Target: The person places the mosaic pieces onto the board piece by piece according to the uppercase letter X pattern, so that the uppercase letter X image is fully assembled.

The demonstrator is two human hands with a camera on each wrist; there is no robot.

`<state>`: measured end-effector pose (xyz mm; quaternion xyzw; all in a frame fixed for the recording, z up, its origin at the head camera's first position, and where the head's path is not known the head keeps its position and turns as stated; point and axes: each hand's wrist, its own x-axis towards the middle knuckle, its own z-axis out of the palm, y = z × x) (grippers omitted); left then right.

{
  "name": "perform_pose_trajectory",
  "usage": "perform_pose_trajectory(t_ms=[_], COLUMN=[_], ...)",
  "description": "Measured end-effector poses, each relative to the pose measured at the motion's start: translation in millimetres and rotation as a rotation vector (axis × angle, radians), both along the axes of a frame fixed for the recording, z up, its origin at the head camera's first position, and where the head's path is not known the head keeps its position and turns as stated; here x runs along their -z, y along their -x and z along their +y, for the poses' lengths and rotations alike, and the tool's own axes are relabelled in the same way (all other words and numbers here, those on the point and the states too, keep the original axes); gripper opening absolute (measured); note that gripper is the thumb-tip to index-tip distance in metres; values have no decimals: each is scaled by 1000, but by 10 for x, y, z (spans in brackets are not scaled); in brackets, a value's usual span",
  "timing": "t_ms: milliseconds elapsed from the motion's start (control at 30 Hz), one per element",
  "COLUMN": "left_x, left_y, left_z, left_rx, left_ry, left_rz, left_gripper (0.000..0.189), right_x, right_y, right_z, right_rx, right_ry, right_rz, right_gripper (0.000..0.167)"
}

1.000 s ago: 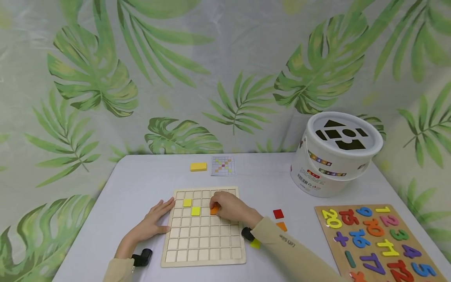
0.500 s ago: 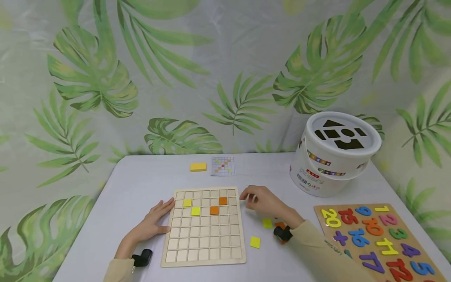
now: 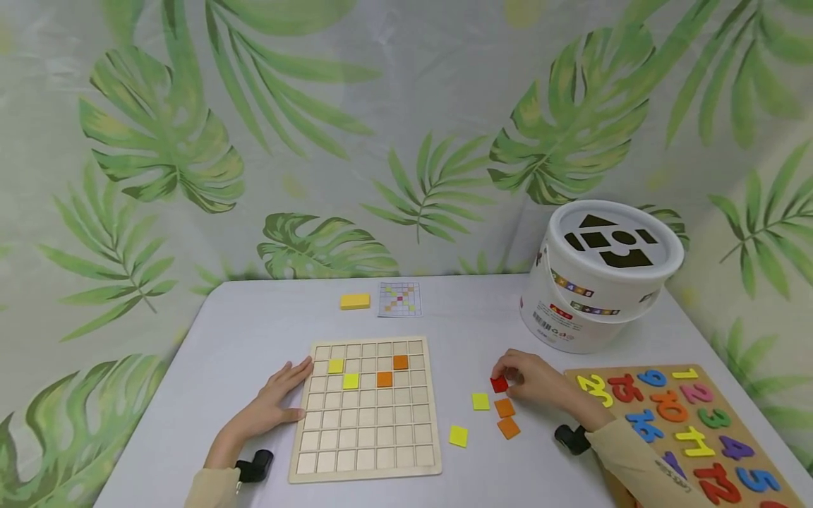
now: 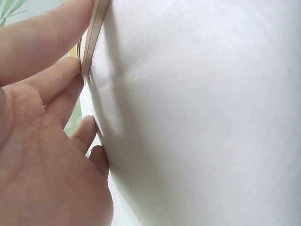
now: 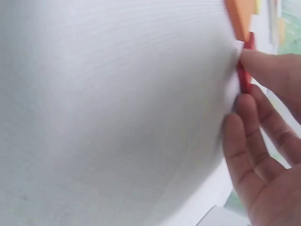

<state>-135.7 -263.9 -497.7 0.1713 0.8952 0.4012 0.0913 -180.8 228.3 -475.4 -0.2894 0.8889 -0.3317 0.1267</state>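
In the head view a wooden grid board [image 3: 368, 444] lies on the table, with yellow tiles [image 3: 351, 381] and orange tiles [image 3: 384, 379] in some of its squares. My left hand [image 3: 269, 402] rests flat beside the board's left edge, fingers spread and straight. The left wrist view has its fingertips against the board's edge [image 4: 96, 28]. To the right of the board, my right hand [image 3: 536, 381] pinches a red tile [image 3: 498, 384] between thumb and fingers. The right wrist view shows the red tile [image 5: 244, 77] close over the tablecloth, partly hidden by the thumb.
Loose yellow tiles [image 3: 480, 401] and orange tiles [image 3: 508, 427] lie between board and right hand. A patterned grid card [image 3: 399, 300] and a yellow block [image 3: 355, 302] are behind the board. At right stand a white bucket [image 3: 581, 317] and a number puzzle board [image 3: 699, 423].
My right hand has left an orange tile in the upper right of the board, moved right, and now pinches the red tile. My left hand has stayed in place.
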Motion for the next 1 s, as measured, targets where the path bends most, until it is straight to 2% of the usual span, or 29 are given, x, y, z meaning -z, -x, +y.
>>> perform_pose_trajectory(t_ms=[200, 433, 767, 1000], left_x=[1, 6, 27, 22], left_y=[3, 2, 12, 9], left_z=[9, 4, 3, -5], left_rx=[0, -7, -6, -4], left_ry=[4, 7, 9, -4], left_rz=[-4, -16, -6, -1], left_gripper=[79, 80, 80, 80], right_x=[4, -43, -147, -134], right_y=[12, 33, 46, 36], right_z=[-86, -402, -1183, -1715], right_rx=[23, 18, -141, -209], right_ry=[-44, 22, 71, 33], right_rz=[36, 48, 53, 42], right_gripper=[27, 24, 22, 21])
